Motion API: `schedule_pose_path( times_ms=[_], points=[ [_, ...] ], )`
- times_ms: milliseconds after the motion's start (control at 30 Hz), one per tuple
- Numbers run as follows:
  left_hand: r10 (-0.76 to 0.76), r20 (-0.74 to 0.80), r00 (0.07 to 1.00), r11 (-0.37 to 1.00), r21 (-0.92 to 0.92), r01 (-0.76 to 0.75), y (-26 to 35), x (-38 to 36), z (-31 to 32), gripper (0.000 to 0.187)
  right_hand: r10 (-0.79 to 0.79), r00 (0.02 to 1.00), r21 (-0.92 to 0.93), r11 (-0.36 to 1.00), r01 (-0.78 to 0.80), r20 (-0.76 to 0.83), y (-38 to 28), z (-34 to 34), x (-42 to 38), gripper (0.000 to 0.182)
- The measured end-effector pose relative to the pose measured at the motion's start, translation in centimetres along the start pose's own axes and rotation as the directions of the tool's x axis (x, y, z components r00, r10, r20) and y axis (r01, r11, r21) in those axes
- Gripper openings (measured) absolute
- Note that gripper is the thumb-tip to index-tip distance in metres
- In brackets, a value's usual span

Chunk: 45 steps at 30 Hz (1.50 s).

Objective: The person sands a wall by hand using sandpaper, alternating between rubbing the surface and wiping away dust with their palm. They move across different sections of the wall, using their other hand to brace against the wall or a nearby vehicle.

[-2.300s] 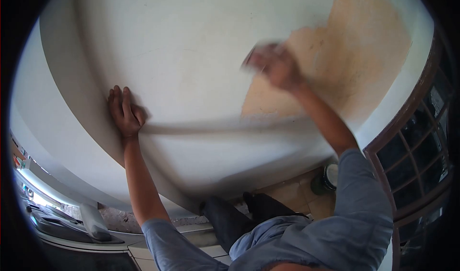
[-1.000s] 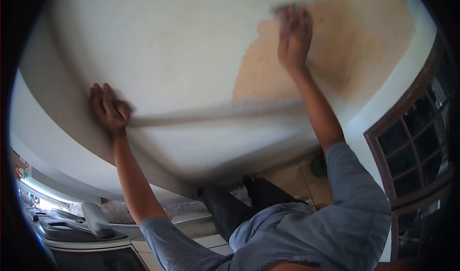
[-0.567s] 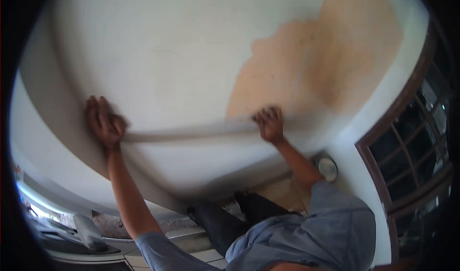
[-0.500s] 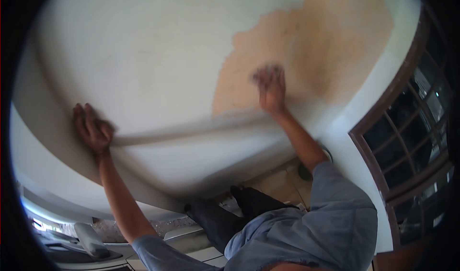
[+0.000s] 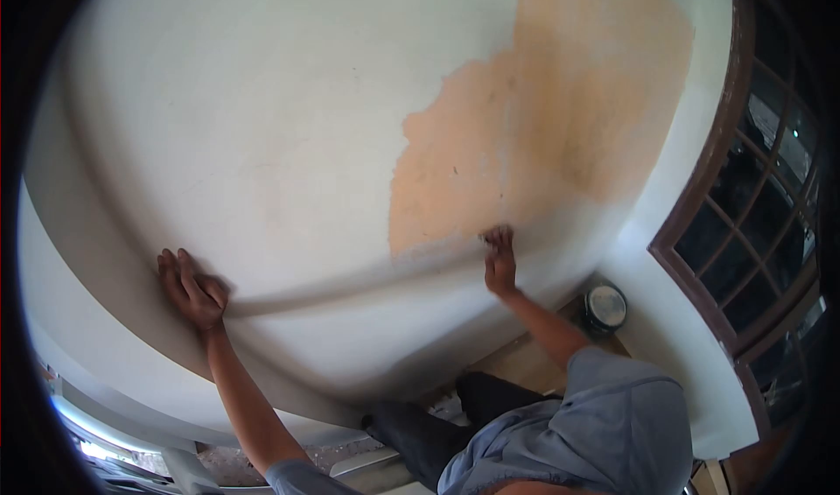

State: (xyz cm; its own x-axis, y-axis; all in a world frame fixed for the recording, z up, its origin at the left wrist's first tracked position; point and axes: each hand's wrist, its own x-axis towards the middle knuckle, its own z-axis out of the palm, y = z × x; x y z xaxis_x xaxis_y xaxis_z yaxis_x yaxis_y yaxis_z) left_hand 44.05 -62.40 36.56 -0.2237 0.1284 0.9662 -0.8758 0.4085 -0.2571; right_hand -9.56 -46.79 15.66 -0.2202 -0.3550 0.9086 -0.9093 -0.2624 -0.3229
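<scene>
A pale wall point(image 5: 262, 119) carries a large orange-tan patch point(image 5: 455, 145) with an irregular edge on its right part. At the left, my left hand point(image 5: 194, 295) rests flat against the wall near its curved edge, fingers extended and a little apart, holding nothing. Near the lower edge of the patch, my right hand point(image 5: 500, 259) is at the wall with its fingers bent and drawn together. Whatever lies under those fingers is too small and dark to make out.
A brown-framed window point(image 5: 700, 206) with a grille stands at the right. On the floor below sits a dark bucket point(image 5: 605, 308) with a pale top, beside the wall corner. A ledge curves along the lower left.
My right hand has moved down the wall from the middle of the patch to its lower edge. The view has shifted, and the bucket now shows more fully.
</scene>
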Motion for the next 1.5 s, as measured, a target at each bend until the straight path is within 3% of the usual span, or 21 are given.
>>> schedule_pose_path(
  times_ms=[33, 100, 167, 200, 267, 367, 500, 533, 633, 667, 700, 833, 933, 1033, 1067, 1100, 1200, 1267, 1333, 1433, 1500],
  points=[
    [0.006, 0.011, 1.0, 1.0, -0.024, -0.006, 0.2, -0.1, -0.2, 0.048, -0.145, 0.988, -0.181, 0.972, 0.151, 0.045, -0.8, -2.3, 4.3, 0.038],
    [0.02, -0.009, 1.0, 1.0, -0.013, -0.02, 0.2, 0.3, -0.2, 0.048, -0.327, 0.943, -0.284, 0.912, 0.296, -0.069, -0.6, -4.0, 13.9, 0.036],
    [0.008, -0.004, 1.0, 1.0, -0.029, -0.008, 0.0, -0.1, 0.0, 0.047, -0.353, 0.908, -0.291, 0.914, 0.284, -0.224, -3.8, -6.3, 25.9, 0.04],
    [0.008, -0.015, 1.0, 1.0, -0.029, -0.009, 0.0, 0.0, 0.1, 0.047, -0.239, 0.904, -0.186, 0.965, 0.183, -0.353, -6.2, -7.1, 30.7, 0.04],
    [0.016, -0.024, 1.0, 1.0, -0.009, -0.016, 0.0, 0.3, 0.1, 0.046, -0.261, 0.875, -0.226, 0.957, 0.18, -0.408, -8.1, -7.8, 36.7, 0.04],
    [0.019, -0.031, 0.999, 1.0, -0.005, -0.019, 0.1, 0.3, 0.2, 0.046, -0.34, 0.86, -0.36, 0.911, 0.201, -0.38, -7.2, -5.9, 33.3, 0.039],
    [-0.007, -0.032, 0.999, 1.0, 0.009, 0.007, -0.1, 0.3, 0.1, 0.048, -0.269, 0.952, -0.359, 0.911, 0.203, -0.144, -0.8, -0.4, 10.0, 0.033],
    [-0.014, -0.013, 1.0, 1.0, -0.001, 0.014, 0.0, 0.1, 0.2, 0.048, -0.168, 0.982, -0.19, 0.97, 0.15, -0.082, -0.2, -0.1, 4.9, 0.031],
    [-0.014, 0.01, 1.0, 0.999, -0.034, 0.014, -0.3, -0.1, 0.2, 0.051, -0.118, 0.992, -0.045, 0.992, 0.116, -0.04, -1.1, -2.2, 7.5, 0.031],
    [-0.02, 0.013, 1.0, 0.999, -0.04, 0.02, -0.2, -0.3, 0.1, 0.051, -0.26, 0.965, -0.212, 0.942, 0.26, 0.027, -0.1, -2.9, 11.1, 0.035],
    [-0.027, 0.008, 1.0, 0.999, -0.045, 0.027, -0.1, -0.2, 0.3, 0.051, -0.26, 0.963, -0.325, 0.907, 0.269, 0.072, -0.3, -3.7, 16.1, 0.039],
    [-0.012, 0.001, 1.0, 0.999, -0.035, 0.012, -0.2, -0.3, 0.3, 0.049, -0.383, 0.844, -0.334, 0.906, 0.262, -0.376, -7.2, -7.8, 40.6, 0.04],
    [0.002, -0.007, 1.0, 1.0, -0.031, -0.002, -0.5, -0.4, 0.5, 0.047, -0.281, 0.82, -0.346, 0.932, 0.109, -0.499, -9.8, -8.4, 44.6, 0.039],
    [0.01, -0.016, 1.0, 0.999, -0.039, -0.01, -0.4, -0.2, 0.6, 0.047, -0.334, 0.831, -0.336, 0.922, 0.191, -0.445, -7.0, -7.2, 36.9, 0.04],
    [0.008, -0.009, 1.0, 1.0, -0.029, -0.008, -0.6, -0.4, 0.7, 0.047, -0.259, 0.884, -0.346, 0.931, 0.119, -0.39, -5.7, -6.0, 31.4, 0.04],
    [0.0, -0.004, 1.0, 1.0, -0.015, -0.001, -0.7, -0.7, 0.7, 0.047, -0.295, 0.907, -0.372, 0.912, 0.173, -0.3, -3.6, -4.8, 25.0, 0.04],
    [-0.017, -0.008, 1.0, 0.998, -0.055, 0.017, -0.2, -0.6, 0.4, 0.048, -0.222, 0.975, -0.197, 0.957, 0.213, -0.025, 2.1, -1.8, 5.5, 0.034],
    [-0.013, 0.003, 1.0, 1.0, -0.012, 0.013, -0.4, -0.4, 0.2, 0.049, -0.08, 0.989, -0.103, 0.992, 0.068, -0.127, 1.2, -1.5, 4.3, 0.034],
    [-0.026, 0.026, 0.999, 0.999, -0.04, 0.027, -0.2, -0.9, 0.0, 0.049, -0.206, 0.976, -0.276, 0.944, 0.178, -0.074, 0.9, -2.4, 10.3, 0.036],
    [-0.037, 0.03, 0.999, 0.999, -0.028, 0.038, 0.1, -0.3, 0.0, 0.049, -0.371, 0.887, -0.355, 0.897, 0.265, -0.276, -4.2, -4.6, 28.8, 0.043],
    [-0.017, 0.015, 1.0, 1.0, -0.009, 0.017, 0.1, -0.2, -0.1, 0.049, -0.369, 0.836, -0.347, 0.909, 0.232, -0.407, -9.7, -6.7, 39.7, 0.041]
  ],
)
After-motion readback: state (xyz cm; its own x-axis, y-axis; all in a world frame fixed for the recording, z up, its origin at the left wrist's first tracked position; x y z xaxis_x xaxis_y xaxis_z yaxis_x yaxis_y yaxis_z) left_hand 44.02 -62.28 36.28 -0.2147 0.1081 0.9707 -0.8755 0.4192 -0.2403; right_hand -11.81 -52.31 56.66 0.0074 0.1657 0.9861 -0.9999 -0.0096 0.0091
